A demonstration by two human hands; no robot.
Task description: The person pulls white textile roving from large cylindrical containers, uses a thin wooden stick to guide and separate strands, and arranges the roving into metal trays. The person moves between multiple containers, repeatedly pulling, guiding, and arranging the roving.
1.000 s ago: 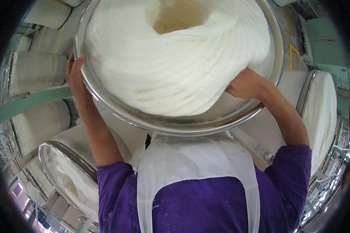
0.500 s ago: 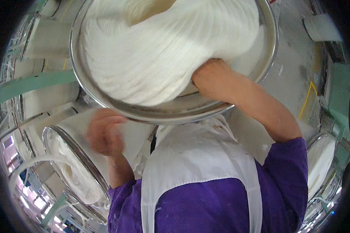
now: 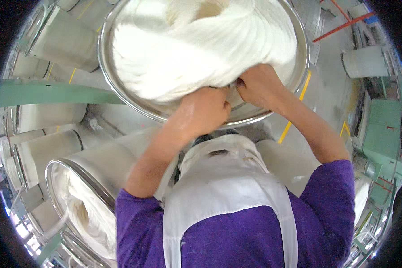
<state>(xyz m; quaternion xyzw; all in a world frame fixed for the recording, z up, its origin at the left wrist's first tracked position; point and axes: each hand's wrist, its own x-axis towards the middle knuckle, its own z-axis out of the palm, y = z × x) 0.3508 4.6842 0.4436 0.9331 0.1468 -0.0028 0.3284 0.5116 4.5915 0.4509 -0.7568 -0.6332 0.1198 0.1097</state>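
Note:
A thick coil of white fibre sliver [image 3: 178, 62] fills a large round can, whose shiny metal rim [image 3: 103, 58] is in front of me. My left hand [image 3: 205, 109] reaches over the near rim with its fingers curled closed against the coil's near edge. Whatever lies in those fingers is hidden. Close to its right, my right hand [image 3: 260, 85] is closed on the edge of the sliver, its fingertips partly tucked under the fibre. A small gap separates the two hands.
Another sliver-filled can [image 3: 82, 210] leans into view at lower left. Several white cans, among them one can [image 3: 67, 40], stand at far left, beyond a green bar [image 3: 53, 93]. A green machine cabinet [image 3: 382, 129] and a white can [image 3: 365, 62] are at right. Yellow lines mark the floor.
My left hand has moved from outside the can, up and right over the rim to the sliver's edge beside my right hand. The can appears slightly higher in view.

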